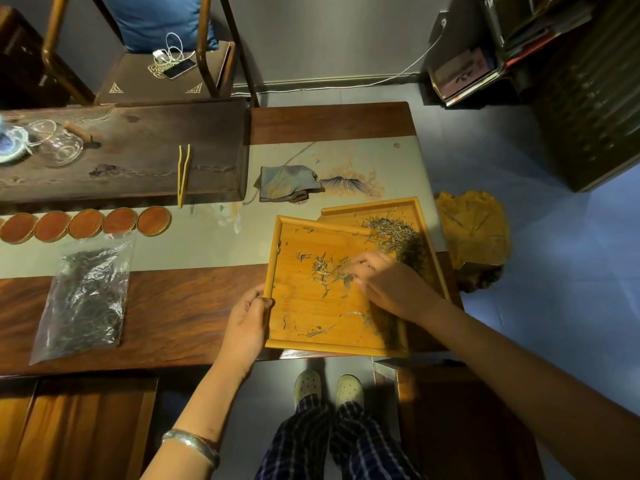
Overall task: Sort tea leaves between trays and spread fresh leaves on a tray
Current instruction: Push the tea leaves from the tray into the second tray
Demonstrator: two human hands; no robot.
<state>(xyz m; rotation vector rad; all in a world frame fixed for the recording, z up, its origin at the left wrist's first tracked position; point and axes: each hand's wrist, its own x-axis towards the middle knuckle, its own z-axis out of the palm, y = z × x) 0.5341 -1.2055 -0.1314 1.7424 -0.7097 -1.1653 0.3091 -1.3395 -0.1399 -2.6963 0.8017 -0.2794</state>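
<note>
A wooden tray (pixel 304 317) lies tilted at the table's front edge, its far right corner resting over a second wooden tray (pixel 405 206). Scattered pale tea leaves (pixel 325 268) lie on the near tray. A heap of tea leaves (pixel 394 233) fills the far tray. My left hand (pixel 247 323) grips the near tray's left rim. With fingers bent down, my right hand (pixel 384 282) rests among the scattered leaves in the middle of the near tray; whether it pinches any is hidden.
A clear bag of dark tea (pixel 85 299) lies at the left. Several round coasters (pixel 86 225) line up behind it. Bamboo tongs (pixel 183 174), a folded cloth (pixel 287 183) and a dark tea board (pixel 121 150) sit further back. A yellow stump stool (pixel 474 230) stands right of the table.
</note>
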